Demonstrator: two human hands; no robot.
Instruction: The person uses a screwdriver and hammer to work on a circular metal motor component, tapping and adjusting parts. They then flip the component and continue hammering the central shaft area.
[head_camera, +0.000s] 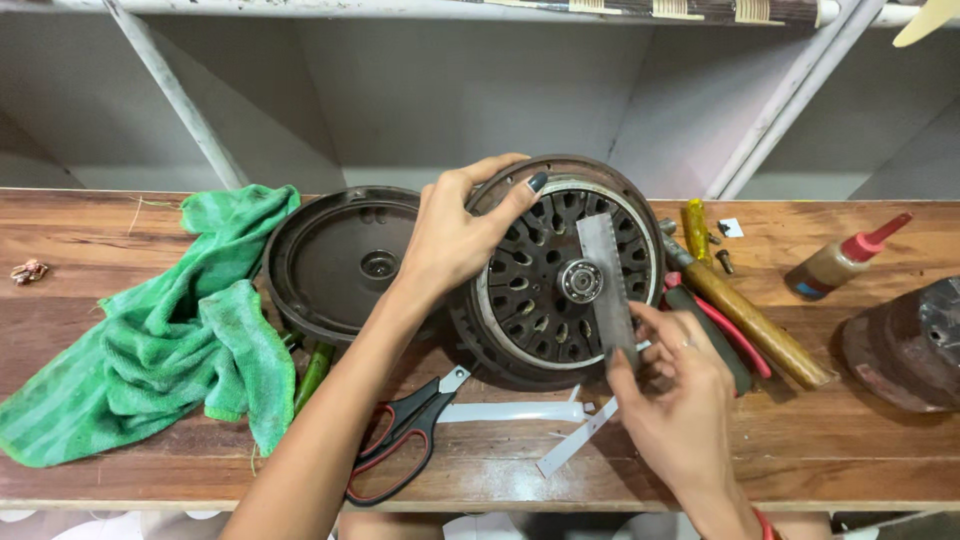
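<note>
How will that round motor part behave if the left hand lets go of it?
The round motor part looks like heavy metal and stands tilted on its edge, propped by the left hand, so it would probably drop flat or roll. Its greasy-looking rim may be slippery. The thin strip in the right hand looks flexible.

A round, dark fan motor (555, 270) (slotted core, shiny bearing at its centre) stands tilted on the bench (800, 450), with a flat grey strip (606, 285) lying across its face.
</note>
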